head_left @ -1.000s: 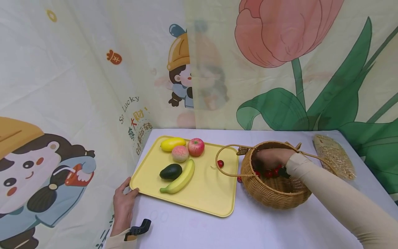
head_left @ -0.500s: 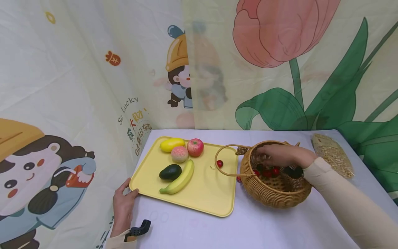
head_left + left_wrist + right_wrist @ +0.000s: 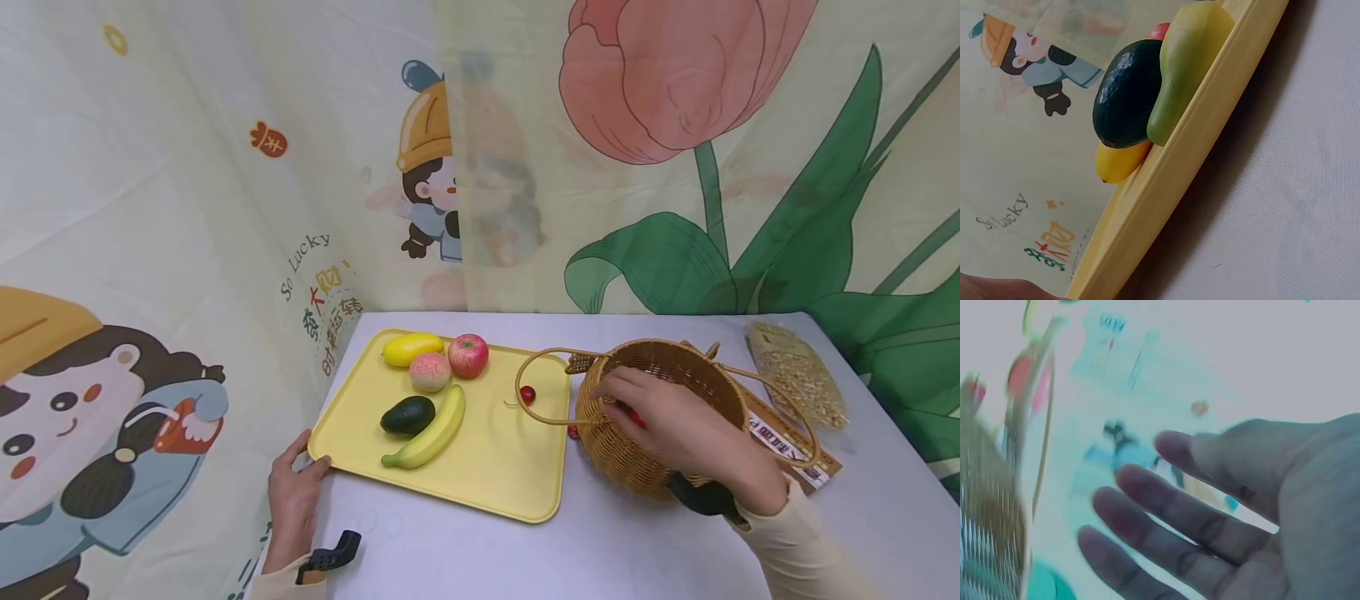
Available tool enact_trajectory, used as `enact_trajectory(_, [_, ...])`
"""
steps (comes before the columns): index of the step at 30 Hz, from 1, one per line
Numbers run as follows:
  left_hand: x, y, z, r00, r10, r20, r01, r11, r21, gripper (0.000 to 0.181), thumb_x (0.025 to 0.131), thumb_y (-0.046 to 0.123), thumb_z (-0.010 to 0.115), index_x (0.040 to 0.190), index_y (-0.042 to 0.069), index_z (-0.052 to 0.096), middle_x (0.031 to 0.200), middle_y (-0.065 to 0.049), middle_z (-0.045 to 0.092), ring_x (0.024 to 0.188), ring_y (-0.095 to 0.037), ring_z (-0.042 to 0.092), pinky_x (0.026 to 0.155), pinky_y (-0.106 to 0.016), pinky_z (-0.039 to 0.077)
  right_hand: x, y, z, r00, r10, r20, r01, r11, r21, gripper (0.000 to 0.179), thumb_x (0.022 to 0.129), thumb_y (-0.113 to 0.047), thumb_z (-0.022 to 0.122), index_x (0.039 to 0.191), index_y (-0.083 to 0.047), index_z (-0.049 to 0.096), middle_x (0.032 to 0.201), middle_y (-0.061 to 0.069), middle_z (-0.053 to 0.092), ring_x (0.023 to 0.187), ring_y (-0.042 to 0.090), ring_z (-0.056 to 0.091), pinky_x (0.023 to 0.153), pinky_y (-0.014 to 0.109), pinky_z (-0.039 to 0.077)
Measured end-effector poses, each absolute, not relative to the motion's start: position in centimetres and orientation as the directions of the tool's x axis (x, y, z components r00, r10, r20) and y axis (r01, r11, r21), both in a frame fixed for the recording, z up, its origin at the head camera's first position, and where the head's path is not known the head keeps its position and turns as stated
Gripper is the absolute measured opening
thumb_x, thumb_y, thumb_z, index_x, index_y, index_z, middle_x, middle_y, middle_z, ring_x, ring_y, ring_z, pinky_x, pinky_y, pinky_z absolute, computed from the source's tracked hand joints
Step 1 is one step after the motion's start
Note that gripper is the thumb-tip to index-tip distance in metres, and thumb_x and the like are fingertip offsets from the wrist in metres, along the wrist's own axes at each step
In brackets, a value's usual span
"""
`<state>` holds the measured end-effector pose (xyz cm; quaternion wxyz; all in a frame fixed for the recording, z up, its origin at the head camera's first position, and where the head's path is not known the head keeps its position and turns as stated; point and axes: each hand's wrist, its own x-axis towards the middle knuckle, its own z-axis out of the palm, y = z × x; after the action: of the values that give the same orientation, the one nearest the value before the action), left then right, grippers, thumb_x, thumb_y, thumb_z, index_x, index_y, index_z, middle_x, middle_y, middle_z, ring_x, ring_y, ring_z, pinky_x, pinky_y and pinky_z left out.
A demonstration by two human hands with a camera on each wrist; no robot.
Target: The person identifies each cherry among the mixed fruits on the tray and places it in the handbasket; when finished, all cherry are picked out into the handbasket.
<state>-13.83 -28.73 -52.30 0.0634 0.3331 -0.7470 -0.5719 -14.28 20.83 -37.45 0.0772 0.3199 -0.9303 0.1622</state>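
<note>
My left hand holds the near left corner of a yellow tray, with its thumb by the front rim. On the tray lie a banana, an avocado, a peach, an apple, an oblong yellow fruit and a cherry with a stem. Over the wicker basket is my right hand, partly covering its mouth. The right wrist view shows that hand's fingers loosely spread and holding nothing. A bit of red shows below it in the basket.
A clear bag of grains lies at the back right, beside a brown printed packet next to the basket. One basket handle overhangs the tray's right edge. A small red item sits between tray and basket.
My right hand has come up out of the basket and moved toward its near side, uncovering the brown packet. My left hand stays at the tray corner.
</note>
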Motion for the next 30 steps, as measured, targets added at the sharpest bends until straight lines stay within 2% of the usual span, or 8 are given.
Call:
enact_trajectory(3, [-14.0,-28.6,-52.3,-0.769,-0.570,-0.291,-0.430,0.123,0.895,0.074,0.099,-0.006,0.056,0.167,0.008,0.032,0.177,-0.024,0.017,0.162,-0.046,0.027,0.130,-0.059,0.035,-12.8,19.0,-38.4,-0.755,-0.604,0.255,-0.656,0.695,-0.294,0.021,0.099,-0.011,0.074,0.116,-0.024,0.072,0.110,-0.010,0.069,0.091,0.000,0.063,0.075,0.023,0.062])
enact_trajectory(6, [-14.1,-28.5,-52.3,-0.766,-0.570,-0.296,-0.436,0.122,0.892,0.075,0.098,-0.006,0.056,0.167,0.008,0.032,0.177,-0.023,0.018,0.164,-0.045,0.023,0.131,-0.060,0.033,-11.8,17.1,-40.0,-0.732,-0.654,0.191,-0.674,0.654,-0.344,0.023,0.101,-0.011,0.071,0.120,-0.023,0.072,0.116,-0.008,0.071,0.096,0.002,0.064,0.079,0.023,0.063])
enact_trajectory(9, [-14.1,-28.5,-52.2,-0.766,-0.573,-0.291,-0.437,0.132,0.890,0.075,0.098,-0.006,0.056,0.167,0.008,0.032,0.177,-0.024,0.019,0.164,-0.045,0.024,0.131,-0.060,0.033,-11.3,15.4,-42.1,-0.724,-0.685,0.086,-0.663,0.655,-0.363,0.031,0.104,-0.016,0.067,0.135,-0.017,0.068,0.139,0.001,0.069,0.117,0.013,0.069,0.095,0.033,0.065])
enact_trajectory(11, [-14.1,-28.5,-52.2,-0.764,-0.577,-0.289,-0.436,0.132,0.890,0.074,0.098,-0.006,0.055,0.167,0.008,0.032,0.177,-0.024,0.019,0.163,-0.045,0.026,0.130,-0.060,0.034,-11.3,14.2,-43.6,-0.731,-0.682,0.004,-0.633,0.677,-0.376,0.045,0.106,-0.020,0.065,0.150,-0.013,0.058,0.159,0.008,0.056,0.138,0.022,0.062,0.109,0.042,0.061])
enact_trajectory(14, [-14.0,-28.6,-52.2,-0.759,-0.584,-0.289,-0.438,0.129,0.890,0.073,0.099,-0.006,0.055,0.167,0.007,0.032,0.177,-0.025,0.018,0.162,-0.046,0.028,0.130,-0.060,0.035,-11.8,12.6,-45.9,-0.756,-0.649,-0.080,-0.578,0.720,-0.385,0.063,0.109,-0.023,0.059,0.166,-0.010,0.037,0.178,0.014,0.027,0.160,0.033,0.039,0.125,0.052,0.046])
enact_trajectory(17, [-13.9,-28.7,-52.2,-0.755,-0.584,-0.298,-0.445,0.123,0.887,0.072,0.100,-0.004,0.055,0.167,0.008,0.032,0.178,-0.023,0.017,0.162,-0.045,0.027,0.131,-0.060,0.034,-12.6,11.2,-48.0,-0.786,-0.615,-0.069,-0.554,0.749,-0.363,0.069,0.109,-0.020,0.057,0.169,-0.005,0.025,0.179,0.022,0.017,0.162,0.040,0.031,0.130,0.056,0.039])
enact_trajectory(24, [-13.8,-28.8,-52.4,-0.766,-0.580,-0.278,-0.431,0.141,0.891,0.073,0.099,-0.005,0.055,0.167,0.009,0.031,0.177,-0.024,0.017,0.162,-0.045,0.029,0.130,-0.060,0.035,-15.5,8.9,-50.3,-0.857,-0.504,0.110,-0.511,0.801,-0.313,0.069,0.107,-0.018,0.061,0.165,0.002,0.029,0.172,0.033,0.026,0.160,0.049,0.032,0.131,0.060,0.036])
enact_trajectory(30, [-13.8,-28.9,-52.4,-0.773,-0.569,-0.281,-0.420,0.128,0.898,0.073,0.100,-0.004,0.055,0.168,0.009,0.030,0.178,-0.023,0.016,0.162,-0.044,0.030,0.130,-0.059,0.035,-17.6,8.0,-50.7,-0.901,-0.431,0.048,-0.427,0.863,-0.269,0.056,0.114,-0.018,0.045,0.165,0.003,0.031,0.172,0.036,0.023,0.161,0.051,0.028,0.133,0.060,0.031])
